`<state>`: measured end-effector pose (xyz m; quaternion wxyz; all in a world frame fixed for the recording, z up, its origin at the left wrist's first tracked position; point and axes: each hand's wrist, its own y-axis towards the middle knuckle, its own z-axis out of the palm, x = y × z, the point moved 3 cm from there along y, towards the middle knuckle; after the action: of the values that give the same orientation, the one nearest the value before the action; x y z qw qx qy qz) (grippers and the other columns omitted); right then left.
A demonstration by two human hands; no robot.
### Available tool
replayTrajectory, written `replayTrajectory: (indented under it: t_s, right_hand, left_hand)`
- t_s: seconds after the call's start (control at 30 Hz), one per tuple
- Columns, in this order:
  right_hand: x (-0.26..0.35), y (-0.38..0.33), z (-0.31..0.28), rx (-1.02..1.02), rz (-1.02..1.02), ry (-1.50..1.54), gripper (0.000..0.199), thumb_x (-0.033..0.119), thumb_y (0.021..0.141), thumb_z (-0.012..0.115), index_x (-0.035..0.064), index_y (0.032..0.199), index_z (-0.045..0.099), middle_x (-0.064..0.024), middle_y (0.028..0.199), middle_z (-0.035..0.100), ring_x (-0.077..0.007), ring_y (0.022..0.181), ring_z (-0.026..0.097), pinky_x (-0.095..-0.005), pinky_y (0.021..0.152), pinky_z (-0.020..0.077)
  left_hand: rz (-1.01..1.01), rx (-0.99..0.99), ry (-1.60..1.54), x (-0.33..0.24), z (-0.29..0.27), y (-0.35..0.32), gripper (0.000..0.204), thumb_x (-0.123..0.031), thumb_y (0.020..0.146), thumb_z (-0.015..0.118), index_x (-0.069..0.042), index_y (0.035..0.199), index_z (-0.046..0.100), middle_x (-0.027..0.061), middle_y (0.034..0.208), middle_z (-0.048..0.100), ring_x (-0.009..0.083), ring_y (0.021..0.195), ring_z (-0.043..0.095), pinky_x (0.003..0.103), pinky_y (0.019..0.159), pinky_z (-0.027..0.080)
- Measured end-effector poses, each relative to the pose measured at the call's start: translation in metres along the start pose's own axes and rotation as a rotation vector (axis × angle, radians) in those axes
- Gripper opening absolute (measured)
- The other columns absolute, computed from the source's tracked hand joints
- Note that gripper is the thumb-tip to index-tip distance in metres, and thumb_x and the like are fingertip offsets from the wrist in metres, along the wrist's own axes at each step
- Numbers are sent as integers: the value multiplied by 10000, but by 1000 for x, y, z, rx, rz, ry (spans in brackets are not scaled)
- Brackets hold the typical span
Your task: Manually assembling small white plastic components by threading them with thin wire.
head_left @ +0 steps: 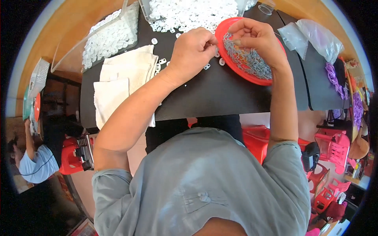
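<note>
My left hand [193, 52] is closed in a pinch above the dark table, its fingertips close to the left rim of a red plate [221, 28]. What it holds, if anything, is too small to make out. My right hand [258, 41] hovers over that plate with thumb and fingers curled together; nothing I can name shows between them. On the plate lies a tangled heap of small grey pieces [252, 65], like short cords or links. Small white plastic pieces with holes [222, 61] lie loose on the table near my left hand.
A clear bin [110, 37] of white pieces stands at the left, and a larger heap [193, 13] lies at the back. Folded cream cloths [112, 92] rest left of my forearm. Clear plastic bags [321, 39] and purple cord [334, 80] are at the right. Another person [39, 163] sits far left.
</note>
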<state>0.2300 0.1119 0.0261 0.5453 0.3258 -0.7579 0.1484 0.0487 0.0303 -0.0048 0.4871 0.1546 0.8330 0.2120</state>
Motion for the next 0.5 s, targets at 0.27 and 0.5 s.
replayTrajectory:
  t_s: [0.27, 0.5]
  right_hand:
    - [8, -5, 2, 46, -70, 119, 258, 4, 745, 636, 14, 1002, 661, 2, 754, 629, -27, 651, 544, -186, 566, 407]
    - [11, -9, -7, 18, -109, 76, 225, 0, 752, 607, 3, 973, 648, 2, 748, 613, -37, 649, 537, -190, 559, 402]
  left_hand:
    - [387, 17, 372, -26, 11, 24, 98, -46, 761, 692, -7, 823, 627, 100, 736, 589, 203, 663, 589, 292, 605, 467]
    - [-68, 85, -89, -20, 25, 25, 96, -83, 826, 636, 11, 811, 629, 35, 652, 576, 150, 577, 555, 281, 537, 444]
